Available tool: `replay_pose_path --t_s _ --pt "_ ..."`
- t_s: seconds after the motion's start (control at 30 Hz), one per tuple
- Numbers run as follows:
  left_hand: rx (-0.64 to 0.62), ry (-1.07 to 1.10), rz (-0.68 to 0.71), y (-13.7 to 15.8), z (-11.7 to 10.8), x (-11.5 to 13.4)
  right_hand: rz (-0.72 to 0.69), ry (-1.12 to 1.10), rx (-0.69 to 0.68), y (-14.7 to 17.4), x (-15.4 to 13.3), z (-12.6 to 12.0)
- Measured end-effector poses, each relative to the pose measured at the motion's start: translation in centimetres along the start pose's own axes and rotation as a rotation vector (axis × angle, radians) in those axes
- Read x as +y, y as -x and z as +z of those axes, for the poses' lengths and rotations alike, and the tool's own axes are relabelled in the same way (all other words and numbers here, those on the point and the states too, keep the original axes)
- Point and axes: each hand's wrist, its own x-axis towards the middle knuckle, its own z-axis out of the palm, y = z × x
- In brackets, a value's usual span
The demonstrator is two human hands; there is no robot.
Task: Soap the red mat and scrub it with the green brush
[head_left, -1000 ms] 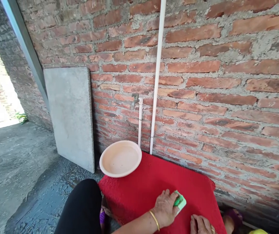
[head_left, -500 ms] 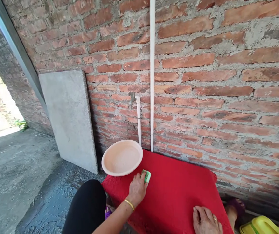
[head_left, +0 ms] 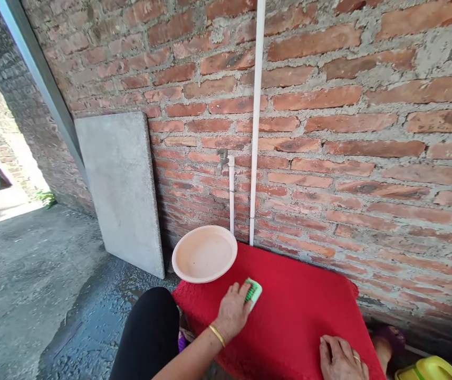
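My left hand (head_left: pixel 233 311), with a gold bangle at the wrist, closes on a small scrub brush (head_left: pixel 255 293) with green bristles and a pale green back. The brush is tilted, with its bristles showing toward the fingers. Beneath it spreads a red cloth (head_left: pixel 289 295) draped over a low surface. My right hand (head_left: pixel 342 359), partly cut off by the lower edge, lies on the cloth with fingers stretched out and holds nothing. A pale pink basin (head_left: pixel 205 256) stands at the cloth's far left corner, just beyond my left hand.
Behind the cloth rises a brick wall (head_left: pixel 320 126) with a metal tap (head_left: pixel 221 157) and a white pipe (head_left: pixel 256 132). A grey slab (head_left: pixel 118 195) leans at left above wet concrete. A yellow plastic container (head_left: pixel 427 369) is at lower right.
My left hand has moved slightly right with the brush, which now shows more of its bristles. My right hand stays on the cloth. The whole view has shifted a little.
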Motion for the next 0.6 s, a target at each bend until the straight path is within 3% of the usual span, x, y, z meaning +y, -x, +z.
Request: replay_pose_path --t_s 0.1,0.2,0.33,0.47,0.53,0.6 --pt "0.070 -0.153 -0.089 -0.2 -1.2 -3.8 -0.037 0.025 0.012 -0.1 -0.8 -1.3" --pt "0.078 -0.238 -0.109 0.4 -1.0 -4.8 -0.059 0.059 0.014 -0.2 -1.0 -1.9" --pt "0.049 -0.201 -0.021 2.0 1.6 -1.1 -0.075 0.092 0.024 -0.1 -0.8 -1.9" --pt "-0.126 0.010 0.222 3.7 4.1 3.7 -0.088 0.095 0.041 0.1 -0.4 -1.3" --pt "-0.174 0.132 0.284 4.1 4.4 4.7 -0.088 0.093 0.051 0.2 -0.3 -1.0" --pt "-0.162 0.198 0.249 4.0 3.9 4.3 -0.087 0.087 0.059 0.3 -0.2 -0.7"
